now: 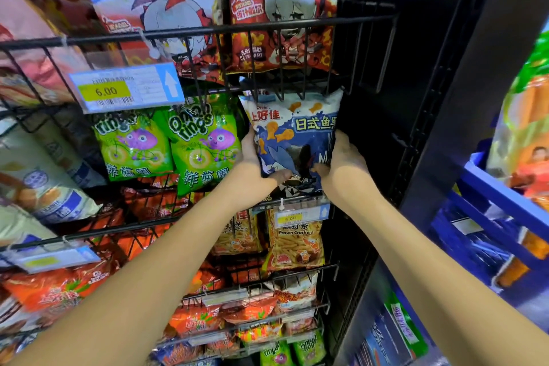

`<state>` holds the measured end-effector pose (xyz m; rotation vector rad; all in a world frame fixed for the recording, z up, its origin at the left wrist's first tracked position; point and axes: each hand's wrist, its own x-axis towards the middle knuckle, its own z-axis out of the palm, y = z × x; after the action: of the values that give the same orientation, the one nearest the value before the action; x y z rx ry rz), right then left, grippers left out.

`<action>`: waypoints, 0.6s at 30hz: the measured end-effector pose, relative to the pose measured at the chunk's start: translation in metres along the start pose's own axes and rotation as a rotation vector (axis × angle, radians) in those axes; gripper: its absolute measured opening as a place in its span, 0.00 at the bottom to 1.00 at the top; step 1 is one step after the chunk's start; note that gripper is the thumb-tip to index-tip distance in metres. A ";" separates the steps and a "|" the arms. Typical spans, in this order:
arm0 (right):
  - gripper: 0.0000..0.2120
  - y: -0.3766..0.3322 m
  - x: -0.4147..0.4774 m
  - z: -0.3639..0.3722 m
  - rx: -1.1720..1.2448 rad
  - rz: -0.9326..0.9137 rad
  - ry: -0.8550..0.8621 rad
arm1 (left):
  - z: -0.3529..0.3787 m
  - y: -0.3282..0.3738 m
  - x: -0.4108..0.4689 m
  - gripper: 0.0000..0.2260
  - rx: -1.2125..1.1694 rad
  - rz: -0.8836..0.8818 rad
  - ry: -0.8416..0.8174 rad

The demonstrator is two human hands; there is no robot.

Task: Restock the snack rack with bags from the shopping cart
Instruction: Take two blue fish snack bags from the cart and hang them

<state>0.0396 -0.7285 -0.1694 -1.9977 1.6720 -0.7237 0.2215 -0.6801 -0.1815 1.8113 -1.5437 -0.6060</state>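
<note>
- The fish-cracker bag (292,134) hides the fingertips of the left hand (252,169) and right hand (344,163).
- Its top sits behind a wire basket (297,24).
- The shopping cart (502,196) is blurred and cut off at right.

The fish-cracker bag (292,134) is blue and white with orange fish shapes. At nine o'clock, the onion-ring bags (205,142) are green with purple figures. At twelve, the red-orange bags (282,9) show a white-haired cartoon. The wire rack (297,24) is black, the cart (502,199) at three o'clock blue.

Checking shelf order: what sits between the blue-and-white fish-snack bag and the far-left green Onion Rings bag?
Head view: a second green Onion Rings bag and the left hand gripping the blue-and-white bag.
</note>
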 end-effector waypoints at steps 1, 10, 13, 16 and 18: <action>0.35 0.001 -0.005 -0.002 0.007 -0.026 0.006 | -0.003 0.003 -0.005 0.50 0.015 -0.015 -0.012; 0.34 0.005 -0.058 -0.038 0.003 -0.272 0.024 | -0.037 0.053 -0.078 0.43 0.397 0.029 -0.007; 0.35 0.007 -0.084 -0.060 -0.125 -0.373 0.060 | -0.043 0.066 -0.105 0.40 0.594 0.141 0.028; 0.37 0.010 -0.115 -0.083 -0.309 -0.427 0.105 | -0.042 0.078 -0.131 0.37 0.724 0.240 0.054; 0.36 0.013 -0.138 -0.098 -0.407 -0.403 0.141 | -0.039 0.088 -0.145 0.36 0.782 0.311 0.050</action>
<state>-0.0513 -0.5945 -0.1175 -2.6770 1.6077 -0.7115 0.1633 -0.5375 -0.1012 2.0119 -2.1527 0.2391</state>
